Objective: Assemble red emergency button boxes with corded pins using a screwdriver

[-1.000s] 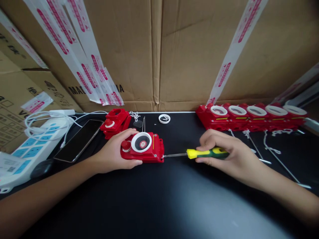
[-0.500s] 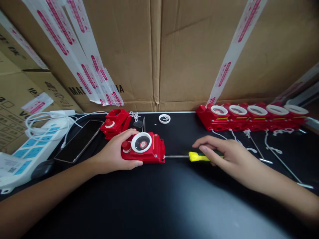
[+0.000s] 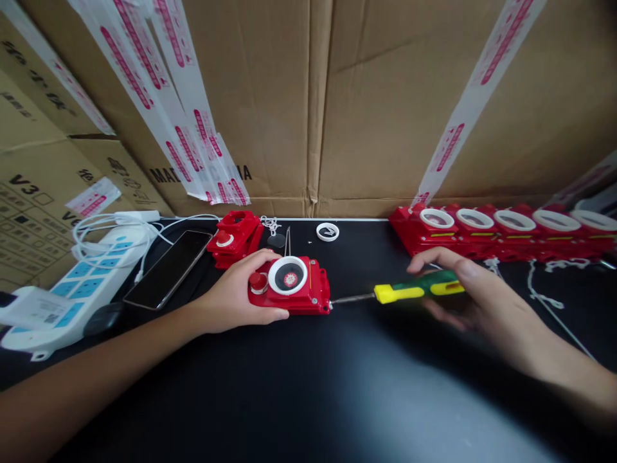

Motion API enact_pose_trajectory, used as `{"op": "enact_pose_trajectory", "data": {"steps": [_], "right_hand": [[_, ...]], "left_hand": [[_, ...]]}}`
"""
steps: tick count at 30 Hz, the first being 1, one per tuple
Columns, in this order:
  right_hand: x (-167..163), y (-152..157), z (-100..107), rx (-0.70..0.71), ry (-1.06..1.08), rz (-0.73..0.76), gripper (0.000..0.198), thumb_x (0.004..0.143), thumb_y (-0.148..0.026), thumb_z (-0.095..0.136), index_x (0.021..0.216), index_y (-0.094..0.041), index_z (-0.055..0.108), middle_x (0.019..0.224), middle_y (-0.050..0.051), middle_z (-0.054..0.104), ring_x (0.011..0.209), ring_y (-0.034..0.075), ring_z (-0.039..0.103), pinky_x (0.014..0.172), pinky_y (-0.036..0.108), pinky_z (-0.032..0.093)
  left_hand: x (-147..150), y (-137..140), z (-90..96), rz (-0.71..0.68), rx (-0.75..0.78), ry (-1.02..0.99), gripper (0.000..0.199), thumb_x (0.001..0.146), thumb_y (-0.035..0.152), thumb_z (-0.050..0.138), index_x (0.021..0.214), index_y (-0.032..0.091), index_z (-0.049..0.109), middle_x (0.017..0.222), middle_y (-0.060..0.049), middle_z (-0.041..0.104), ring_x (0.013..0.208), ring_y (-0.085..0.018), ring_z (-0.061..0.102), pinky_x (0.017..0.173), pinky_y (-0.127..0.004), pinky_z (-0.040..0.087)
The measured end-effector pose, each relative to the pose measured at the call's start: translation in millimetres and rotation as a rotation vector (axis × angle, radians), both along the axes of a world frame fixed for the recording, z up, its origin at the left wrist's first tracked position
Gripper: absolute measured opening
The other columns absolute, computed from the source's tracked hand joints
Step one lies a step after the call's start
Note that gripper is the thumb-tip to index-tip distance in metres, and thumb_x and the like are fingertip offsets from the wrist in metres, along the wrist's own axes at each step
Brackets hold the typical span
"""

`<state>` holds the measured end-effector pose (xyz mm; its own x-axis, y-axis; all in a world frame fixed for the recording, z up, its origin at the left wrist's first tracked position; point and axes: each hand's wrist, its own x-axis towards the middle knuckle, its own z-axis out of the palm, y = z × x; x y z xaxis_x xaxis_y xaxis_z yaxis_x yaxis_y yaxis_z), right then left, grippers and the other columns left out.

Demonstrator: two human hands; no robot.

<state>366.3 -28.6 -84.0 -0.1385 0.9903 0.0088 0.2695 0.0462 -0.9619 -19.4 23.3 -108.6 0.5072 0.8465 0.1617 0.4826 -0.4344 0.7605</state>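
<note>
My left hand [image 3: 241, 292] is wrapped round the left end of a red box [image 3: 318, 283] with a white-rimmed round window and a red knob. The box lies on the black table. At its right end, the tip of a screwdriver [image 3: 399, 293] with a green and yellow handle touches a corner with a screw. My right hand [image 3: 475, 299] is loosely round the back end of that handle, the forefinger lifted off it and the lower fingers blurred. Behind the box lie tweezers [image 3: 288, 243] and a white ring [image 3: 328, 232] with small metal parts in it.
Several similar red boxes [image 3: 472, 241] stand in a row at the back right, with white cords. At left are an open red housing [image 3: 236, 238], a phone [image 3: 168, 270] and a power strip [image 3: 81, 276] with cables. A large cardboard box [image 3: 270, 96] walls off the back.
The view has shifted, so everything sits further right. My right hand has drawn back along the screwdriver and its fingers have spread, showing more of the handle. My left hand keeps its grip.
</note>
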Motion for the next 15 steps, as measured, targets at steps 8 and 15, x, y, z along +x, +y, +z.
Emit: {"op": "enact_pose_trajectory", "data": {"steps": [8, 15], "right_hand": [[8.8, 1.4, 6.1, 0.073, -0.091, -0.042, 0.032, 0.101, -0.063, 0.063, 0.118, -0.036, 0.067, 0.098, 0.001, 0.060, 0.077, 0.020, 0.055, 0.067, 0.031, 0.053], [16.7, -0.2, 0.0, -0.092, -0.007, 0.047, 0.050, 0.094, -0.070, 0.068, 0.128, -0.035, 0.060, 0.102, 0.005, 0.067, 0.075, 0.022, 0.060, 0.059, 0.032, 0.051]], "left_hand": [[2.5, 1.6, 2.2, 0.040, -0.065, -0.055, 0.067, 0.072, 0.037, 0.094, 0.130, 0.026, 0.063, 0.130, -0.006, 0.073, 0.119, -0.032, 0.073, 0.105, -0.049, 0.058], [-1.9, 1.6, -5.8, 0.091, -0.152, -0.100, 0.080, 0.070, 0.043, 0.095, 0.139, 0.027, 0.059, 0.139, -0.009, 0.073, 0.128, -0.036, 0.071, 0.117, -0.058, 0.052]]}}
